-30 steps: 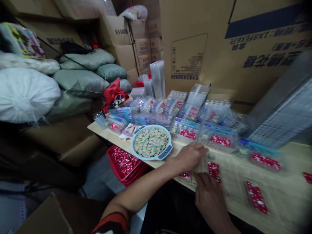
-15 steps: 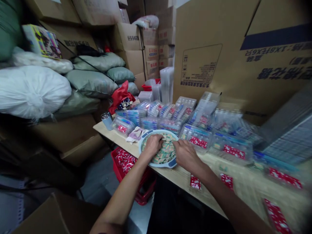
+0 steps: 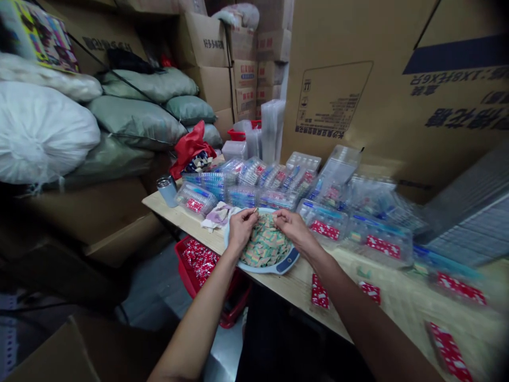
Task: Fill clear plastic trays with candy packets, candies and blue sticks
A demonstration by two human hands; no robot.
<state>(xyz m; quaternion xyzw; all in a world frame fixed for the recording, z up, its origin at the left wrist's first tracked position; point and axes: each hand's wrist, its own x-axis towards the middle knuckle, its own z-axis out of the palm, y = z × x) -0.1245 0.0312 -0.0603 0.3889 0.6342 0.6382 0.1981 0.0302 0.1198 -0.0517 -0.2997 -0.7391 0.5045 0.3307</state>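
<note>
Lower right: red packets lie on the table. Centre: bowl full of pieces. Above it, left hand pinches one piece; right hand has fingertips together, contents too small to tell. Behind: clear boxes. Upper right: carton.

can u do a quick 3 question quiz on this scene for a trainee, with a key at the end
1. True or false: the left hand and the right hand are both at the light-blue bowl of small pieces.
2. Which is nearest the blue tumbler: A the light-blue bowl, B the clear case, C the right hand?
3. Fill in: the tub below the edge of the table holds ____-and-white packets.

Key: 1 true; 2 B; 3 red.
</note>
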